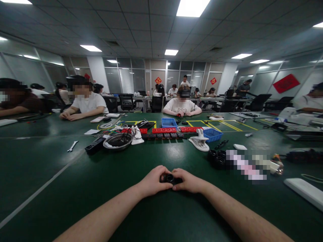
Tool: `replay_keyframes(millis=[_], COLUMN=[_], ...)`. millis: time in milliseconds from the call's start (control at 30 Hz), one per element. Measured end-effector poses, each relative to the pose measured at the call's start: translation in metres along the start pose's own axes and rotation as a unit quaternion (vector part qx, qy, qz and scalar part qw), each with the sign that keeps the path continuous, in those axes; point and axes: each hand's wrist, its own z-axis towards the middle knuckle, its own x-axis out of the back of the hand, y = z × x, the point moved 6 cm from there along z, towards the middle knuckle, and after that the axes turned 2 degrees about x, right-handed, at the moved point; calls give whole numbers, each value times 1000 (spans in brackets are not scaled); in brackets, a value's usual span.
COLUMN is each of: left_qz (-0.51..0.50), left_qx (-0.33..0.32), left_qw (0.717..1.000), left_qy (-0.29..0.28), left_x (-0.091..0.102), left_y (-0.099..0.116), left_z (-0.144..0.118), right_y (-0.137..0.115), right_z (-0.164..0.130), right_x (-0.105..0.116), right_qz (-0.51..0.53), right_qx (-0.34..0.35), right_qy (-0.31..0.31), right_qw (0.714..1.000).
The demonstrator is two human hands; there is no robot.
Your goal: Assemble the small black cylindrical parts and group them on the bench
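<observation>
Both hands meet over the green table, closed around a small black part with a round ring-shaped opening [170, 178]. My left hand [154, 179] grips its left side, thumb in front and fingers behind. From the right, my right hand [188, 180] pinches the other side, its thumb close to the left one. Much of the part is covered by my fingers, so I cannot tell its exact kind. Farther right lie several black round ring-like parts [217, 158], apart from my hands.
Beyond my hands stand a round metal-rimmed dish [118, 142], a white clip-shaped base [200, 143], red socket strips [164, 130] and blue bins [212, 135]. A wrench [72, 146] lies left; a long white case [304, 193] lies right. A person [182, 104] sits opposite.
</observation>
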Motion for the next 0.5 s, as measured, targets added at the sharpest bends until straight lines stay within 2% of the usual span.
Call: replay_keyframes(millis=[200,500], left_qz=[17,29], left_qx=[-14,7], left_qw=[1000,1000], left_qy=[21,8], left_x=[1,0], left_y=[3,2], left_z=[-1,-2], right_y=[1,2], right_z=[0,0], right_x=[0,-1], right_qz=[13,4], right_qx=[-2,-4], right_qy=[6,11], right_qw=[1000,1000])
